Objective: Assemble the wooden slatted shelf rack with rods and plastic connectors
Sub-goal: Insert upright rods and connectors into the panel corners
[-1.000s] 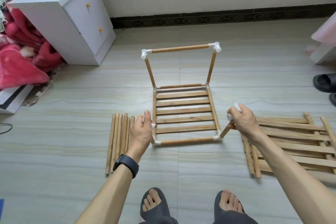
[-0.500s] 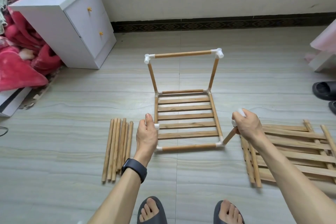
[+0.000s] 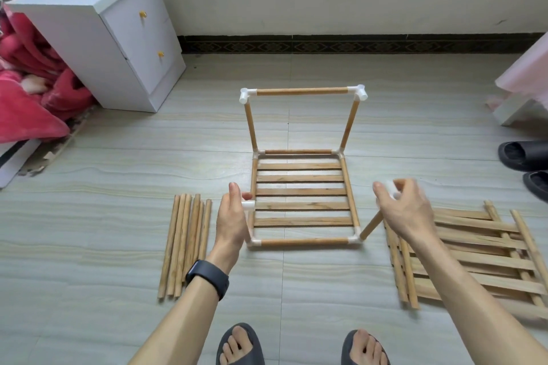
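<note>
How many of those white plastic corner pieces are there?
8. Two top connectors on the rear posts; four base connectors at the corners of the shelf; two front connectors at the left hand and right hand. Others may be hidden.

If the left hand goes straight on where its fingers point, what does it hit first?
Probably the far-left upright rod; the left hand points toward it over floor, though depth is unclear.
</note>
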Demonstrator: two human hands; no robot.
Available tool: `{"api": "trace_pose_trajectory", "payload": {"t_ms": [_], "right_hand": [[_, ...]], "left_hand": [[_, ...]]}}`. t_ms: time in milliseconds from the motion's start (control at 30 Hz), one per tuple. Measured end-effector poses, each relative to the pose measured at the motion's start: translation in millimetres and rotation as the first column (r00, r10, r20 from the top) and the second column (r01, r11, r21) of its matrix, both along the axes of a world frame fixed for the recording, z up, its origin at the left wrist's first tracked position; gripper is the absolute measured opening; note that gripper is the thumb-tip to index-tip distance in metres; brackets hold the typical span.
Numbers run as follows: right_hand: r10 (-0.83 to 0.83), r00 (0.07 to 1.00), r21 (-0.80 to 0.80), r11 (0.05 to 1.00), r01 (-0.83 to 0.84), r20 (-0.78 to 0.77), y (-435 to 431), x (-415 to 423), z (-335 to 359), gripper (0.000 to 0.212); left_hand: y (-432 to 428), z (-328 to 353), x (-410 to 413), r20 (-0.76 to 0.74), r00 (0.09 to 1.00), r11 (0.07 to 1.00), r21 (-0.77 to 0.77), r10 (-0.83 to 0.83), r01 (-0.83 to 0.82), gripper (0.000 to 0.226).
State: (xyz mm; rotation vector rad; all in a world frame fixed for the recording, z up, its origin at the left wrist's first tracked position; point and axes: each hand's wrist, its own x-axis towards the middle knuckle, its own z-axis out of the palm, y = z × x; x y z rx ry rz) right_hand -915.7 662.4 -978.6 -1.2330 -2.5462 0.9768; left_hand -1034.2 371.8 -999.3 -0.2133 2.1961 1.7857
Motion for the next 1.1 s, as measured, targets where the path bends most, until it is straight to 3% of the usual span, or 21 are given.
{"api": "trace_pose_trajectory", "payload": {"t_ms": [67,133,233,333,467,600,700,833,933,1033,1100], "right_hand": [[0.071,0.984,0.335,0.942,-0.013,-0.163,-24,4,8,0.054],[0.272,0.926,0.475,0.872,-0.122,-0.262,-61,-5,18,0.055],[0.54,0.824,0.415,0.798,-0.437,-0.17,-124,-32,22,0.058],[0.729,0.684,0.441,0.625,-0.644,-0.033,-183,-72,17,0.059],[0.797,0.569,0.44,0.445,-0.78,0.203,-220,-116,0,0.043],[0.783,0.61,0.475,0.493,-0.729,0.124,-221,-126,-19,0.012],[0.78,0.623,0.509,0.511,-0.693,0.065,-220,-125,-25,0.007],[0.77,0.635,0.498,0.524,-0.691,0.07,-224,-121,-24,0.006],[0.772,0.623,0.444,0.517,-0.731,0.127,-223,-121,-21,0.012],[0.794,0.57,0.292,0.505,-0.812,0.212,-220,-119,-12,0.039],[0.815,0.546,0.125,0.532,-0.838,0.192,-220,-120,4,0.065]], "left_hand": [[-26,-6,-1,0.012,0.999,0.997,0.064,0.033,-0.034,0.07],[-58,-20,-4,0.005,0.995,0.994,0.029,0.103,-0.103,0.064],[-109,-56,-8,0.061,0.986,0.953,-0.274,0.155,-0.133,0.048],[-154,-95,-13,0.201,0.972,0.822,-0.57,0.126,0.011,0.063],[-186,-136,-20,0.321,0.94,0.693,-0.705,0.118,0.154,0.064],[-197,-167,-28,0.384,0.911,0.597,-0.77,0.148,0.227,0.044],[-198,-178,-29,0.323,0.93,0.546,-0.818,0.175,0.181,0.027],[-201,-187,-31,0.337,0.928,0.595,-0.783,0.161,0.181,0.029],[-208,-183,-39,0.384,0.894,0.716,-0.69,0.233,0.109,0.032],[-209,-156,-42,0.376,0.898,0.861,-0.508,0.227,-0.005,0.029],[-200,-121,-45,0.283,0.938,0.907,-0.416,0.2,-0.068,0.022]]}}
